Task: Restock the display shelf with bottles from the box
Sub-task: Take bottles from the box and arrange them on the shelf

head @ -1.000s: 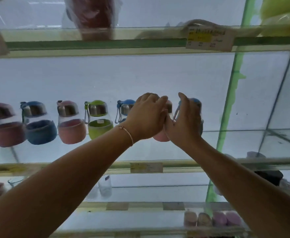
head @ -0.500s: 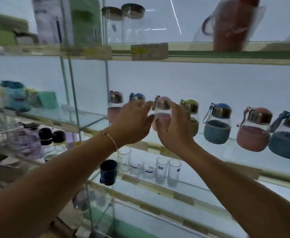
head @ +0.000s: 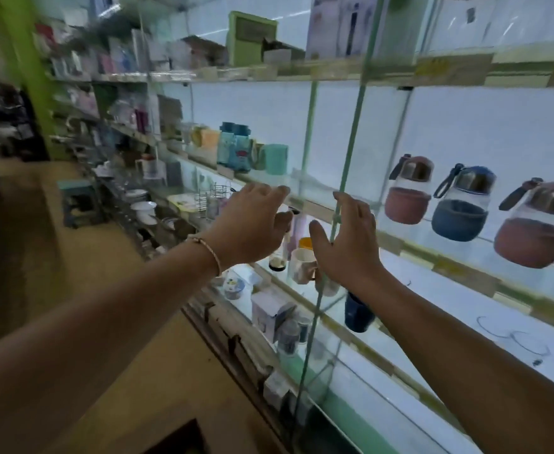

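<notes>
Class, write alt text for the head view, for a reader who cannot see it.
Left hand and right hand, both open and empty, reach toward a glass shelf. On it to the right stand a pink bottle, a blue bottle and a second pink bottle. Mugs sit below.

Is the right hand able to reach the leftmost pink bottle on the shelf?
Probably yes. The right hand is open and empty, close to the pink bottle; the shelf front looks open, with only a glass divider edge beside the hand.
</notes>
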`<state>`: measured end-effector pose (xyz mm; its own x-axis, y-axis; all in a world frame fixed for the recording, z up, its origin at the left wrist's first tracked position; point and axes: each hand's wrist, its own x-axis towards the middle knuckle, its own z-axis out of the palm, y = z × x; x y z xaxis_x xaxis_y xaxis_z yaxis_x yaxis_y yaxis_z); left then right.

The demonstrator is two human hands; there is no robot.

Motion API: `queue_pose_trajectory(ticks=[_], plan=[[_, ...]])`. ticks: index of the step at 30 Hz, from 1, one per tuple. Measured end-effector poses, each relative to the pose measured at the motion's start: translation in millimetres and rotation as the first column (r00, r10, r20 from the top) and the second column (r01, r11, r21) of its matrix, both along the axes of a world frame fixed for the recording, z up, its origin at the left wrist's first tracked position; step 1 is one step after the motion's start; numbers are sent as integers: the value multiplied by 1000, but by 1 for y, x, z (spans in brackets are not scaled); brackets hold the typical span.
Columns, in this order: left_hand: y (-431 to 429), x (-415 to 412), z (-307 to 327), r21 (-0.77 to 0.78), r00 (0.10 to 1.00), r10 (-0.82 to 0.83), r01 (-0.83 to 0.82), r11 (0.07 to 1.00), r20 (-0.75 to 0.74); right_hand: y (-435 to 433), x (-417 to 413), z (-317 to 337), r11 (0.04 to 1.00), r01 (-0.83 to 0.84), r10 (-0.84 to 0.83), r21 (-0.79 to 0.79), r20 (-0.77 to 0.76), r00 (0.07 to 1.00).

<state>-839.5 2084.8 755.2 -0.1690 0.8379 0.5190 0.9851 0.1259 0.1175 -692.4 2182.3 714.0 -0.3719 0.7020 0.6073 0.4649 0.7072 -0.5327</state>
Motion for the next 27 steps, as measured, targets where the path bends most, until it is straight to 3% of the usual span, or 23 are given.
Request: queue_pose_trajectory(ticks=[13,22,27], plan=[[-55,-122,-102,-211,940,298,-261,942,166,-12,-147,-88,949,-286,304,-131,139,943],[-55,-183,-201,-482,786,574,-420,769,231,-2,-220,-193,822,-425,533,-380,248,809],[-49,-194,-269,-594,705,665,-431,679,248,0,-244,-251,757,-459,627,-466,320,710]])
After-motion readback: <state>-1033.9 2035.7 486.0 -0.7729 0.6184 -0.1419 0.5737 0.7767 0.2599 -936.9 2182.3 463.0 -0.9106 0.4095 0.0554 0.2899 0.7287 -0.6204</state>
